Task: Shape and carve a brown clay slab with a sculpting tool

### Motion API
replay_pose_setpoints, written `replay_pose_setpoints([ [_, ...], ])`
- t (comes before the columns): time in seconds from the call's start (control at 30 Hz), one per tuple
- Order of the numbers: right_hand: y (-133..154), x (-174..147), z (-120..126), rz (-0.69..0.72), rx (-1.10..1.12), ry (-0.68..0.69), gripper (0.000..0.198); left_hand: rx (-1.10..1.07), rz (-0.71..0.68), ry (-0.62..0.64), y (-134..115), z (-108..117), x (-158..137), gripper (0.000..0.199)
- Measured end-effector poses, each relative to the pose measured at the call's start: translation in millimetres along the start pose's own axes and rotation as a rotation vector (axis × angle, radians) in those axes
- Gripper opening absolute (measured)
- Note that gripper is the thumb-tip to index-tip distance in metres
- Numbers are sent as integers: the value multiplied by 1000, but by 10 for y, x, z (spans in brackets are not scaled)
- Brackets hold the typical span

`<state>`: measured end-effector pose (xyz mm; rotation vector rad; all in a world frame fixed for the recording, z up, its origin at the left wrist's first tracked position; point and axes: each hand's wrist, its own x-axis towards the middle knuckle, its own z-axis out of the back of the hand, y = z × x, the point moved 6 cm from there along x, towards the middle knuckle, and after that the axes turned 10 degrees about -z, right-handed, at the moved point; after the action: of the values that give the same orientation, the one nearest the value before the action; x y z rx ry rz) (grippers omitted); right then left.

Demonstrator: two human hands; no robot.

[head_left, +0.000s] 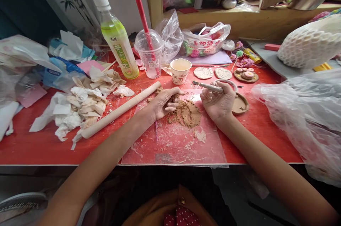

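My left hand [165, 102] is closed with curled fingers at the edge of a flattened patch of brown clay [188, 114]. Brown clay shows between its thumb and fingers. A paintbrush [209, 86] lies in the grip of my right hand [220, 102], its bristles pointing left. Under the clay is a clear plastic sheet [176, 148], smeared with clay bits. Beside my right hand sits a shallow round clay dish [240, 104], partly hidden by that hand. A paper cup [180, 71] with liquid stands just beyond my hands.
A wooden rolling pin [121, 110] lies diagonally left of my left arm, near crumpled tissues [82, 107]. Behind stand a green drink bottle [118, 41] and a plastic cup with a red straw [150, 54]. Flat clay discs [204, 73] lie at the back; a plastic bag [306, 112] covers the right.
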<state>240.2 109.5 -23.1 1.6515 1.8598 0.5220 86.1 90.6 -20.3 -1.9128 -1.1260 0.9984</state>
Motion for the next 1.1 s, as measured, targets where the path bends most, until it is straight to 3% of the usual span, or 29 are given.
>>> replay_pose_setpoints([
  [0.23, 10, -12, -16, 13, -30, 8, 22, -10, -79, -54, 8, 32, 38, 12],
  [0.33, 18, -14, -22, 23, -71, 18, 24, -24, -79, -29, -3, 18, 26, 5],
  [0.67, 12, -16, -10, 7, -45, -14, 21, 66, -185, 94, -112, -129, -123, 18],
  [0.77, 11, -15, -13, 9, -57, -3, 21, 85, -251, 70, -147, -146, -145, 17],
  [0.97, 7, 17, 32, 10, -50, 1, 20, -156, -143, -79, -83, 26, -8, 14],
  [1.03, 8, 24, 39, 11, -60, -1, 20, -197, -136, -112, -79, 74, 31, 6],
  [1.1, 9, 27, 44, 12, -61, -9, 19, -183, -161, -141, -90, 108, 49, 13],
])
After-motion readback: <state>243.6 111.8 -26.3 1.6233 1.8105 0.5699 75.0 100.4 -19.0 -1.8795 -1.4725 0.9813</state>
